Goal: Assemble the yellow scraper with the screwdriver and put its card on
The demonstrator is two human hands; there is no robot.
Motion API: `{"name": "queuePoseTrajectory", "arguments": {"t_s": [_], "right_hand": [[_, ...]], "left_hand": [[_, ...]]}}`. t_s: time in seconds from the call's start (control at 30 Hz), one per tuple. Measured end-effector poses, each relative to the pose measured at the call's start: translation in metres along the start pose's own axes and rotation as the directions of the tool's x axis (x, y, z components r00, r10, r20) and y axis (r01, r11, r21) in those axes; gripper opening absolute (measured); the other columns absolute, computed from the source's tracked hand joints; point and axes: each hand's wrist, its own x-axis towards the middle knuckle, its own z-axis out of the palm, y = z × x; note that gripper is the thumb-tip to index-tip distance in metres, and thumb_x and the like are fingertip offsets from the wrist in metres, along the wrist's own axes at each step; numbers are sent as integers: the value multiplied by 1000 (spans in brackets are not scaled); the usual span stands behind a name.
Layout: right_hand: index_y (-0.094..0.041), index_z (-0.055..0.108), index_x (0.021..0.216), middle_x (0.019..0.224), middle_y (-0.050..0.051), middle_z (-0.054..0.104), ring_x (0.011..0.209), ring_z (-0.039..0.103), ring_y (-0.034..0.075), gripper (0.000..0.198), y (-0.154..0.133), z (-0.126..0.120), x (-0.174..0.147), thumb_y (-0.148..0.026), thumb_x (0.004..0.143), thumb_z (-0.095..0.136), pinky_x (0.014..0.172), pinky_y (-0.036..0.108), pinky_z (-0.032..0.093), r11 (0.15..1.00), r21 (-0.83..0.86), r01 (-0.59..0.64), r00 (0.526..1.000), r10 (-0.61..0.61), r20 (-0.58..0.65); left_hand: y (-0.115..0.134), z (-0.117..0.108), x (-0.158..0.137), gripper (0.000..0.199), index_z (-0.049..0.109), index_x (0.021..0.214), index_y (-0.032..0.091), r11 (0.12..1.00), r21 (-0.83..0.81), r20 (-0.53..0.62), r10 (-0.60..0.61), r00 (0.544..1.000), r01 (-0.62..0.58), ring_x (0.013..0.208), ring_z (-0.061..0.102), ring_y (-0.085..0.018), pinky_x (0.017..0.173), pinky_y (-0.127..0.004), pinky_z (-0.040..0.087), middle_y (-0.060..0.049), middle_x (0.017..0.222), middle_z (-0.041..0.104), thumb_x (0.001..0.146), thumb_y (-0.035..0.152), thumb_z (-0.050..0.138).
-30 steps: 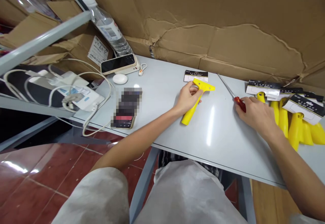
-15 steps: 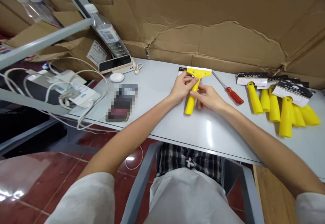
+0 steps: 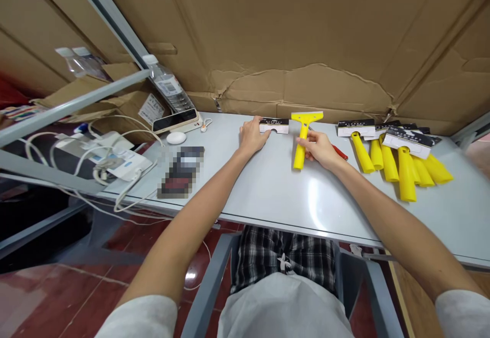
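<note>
A yellow scraper (image 3: 302, 133) with a T-shaped head stands head-away above the table, its handle pinched by my right hand (image 3: 320, 149). At the table's back, my left hand (image 3: 252, 136) has its fingers and thumb around the left end of a black-and-white cardboard header (image 3: 274, 125). That card lies just left of the scraper's head, apart from it. Behind my right hand lies a screwdriver, of which mostly the red handle (image 3: 340, 152) shows.
Several yellow handles (image 3: 407, 174) with black-and-white cards lie in a cluster at the right. On the left are a blurred-out phone-sized item (image 3: 181, 172), a white oval case (image 3: 176, 138), a phone (image 3: 176, 121), a water bottle (image 3: 168, 85) and tangled white cables. Cardboard (image 3: 306, 31) walls the back.
My left hand has let go of the scraper and moved left to the cardboard header. My right hand keeps the scraper, now slightly further right. The camera view has shifted.
</note>
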Motion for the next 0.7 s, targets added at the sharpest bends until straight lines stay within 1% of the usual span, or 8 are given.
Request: {"name": "queuePoseTrajectory", "arguments": {"t_s": [0.1,0.2,0.27,0.43,0.5,0.57,0.63,0.7], "right_hand": [[-10,66,114,80,3,56,56,50,2,78,-2,-2,-1,-69,69,89,43,20,37,999,-47,19,996,-15,85],[-10,66,114,81,3,56,56,52,3,79,-4,-4,-3,-69,67,90,43,20,37,999,-51,1,995,4,100],[-9,66,114,82,3,57,56,52,2,79,-5,-4,-4,-69,67,90,43,19,38,999,-50,-13,994,18,109],[-10,66,116,79,1,55,57,52,3,77,-4,-5,-4,-68,70,89,44,19,39,998,-62,1,992,7,127],[-11,65,118,81,1,55,57,52,3,79,-2,-5,-3,-69,70,88,44,20,40,998,-62,-3,992,11,128],[-11,65,122,86,2,58,57,51,2,81,1,-6,-1,-71,72,86,45,20,40,998,-60,-2,992,9,125],[-12,64,128,93,4,61,58,51,1,82,4,-7,1,-73,76,82,46,20,40,998,-63,11,993,-4,117],[-12,63,131,97,5,62,59,52,1,84,6,-7,2,-75,78,79,46,19,41,998,-61,27,994,-21,106]], "left_hand": [[-4,-2,-2,58,61,135,24,991,-133,-32,21,999,-25,113,68,-33,103,-47,51,-10,117,76,82,30,85],[-4,-8,-3,75,56,146,23,967,-255,-35,-22,999,12,98,71,-27,96,-41,54,-4,101,75,78,23,87],[-4,-11,-3,73,57,146,24,950,-311,-1,-17,1000,16,92,71,-25,92,-39,56,-1,95,74,79,23,87],[-1,-15,0,72,59,139,23,839,-543,-30,-51,998,27,110,73,-25,91,-36,60,-11,132,74,75,30,91],[3,-18,-1,78,55,142,22,750,-652,48,-107,993,112,101,75,-23,78,-34,62,-14,133,74,73,32,91],[10,-25,-3,86,52,147,22,688,-695,200,-93,975,208,78,72,-18,63,-31,59,-14,122,77,72,34,91],[17,-36,-5,88,55,147,21,697,-670,376,24,926,254,63,65,-14,57,-30,56,-11,108,79,70,36,94],[23,-48,-8,92,54,149,21,717,-642,492,114,863,271,60,64,-13,57,-29,54,-9,100,79,68,35,97]]}}
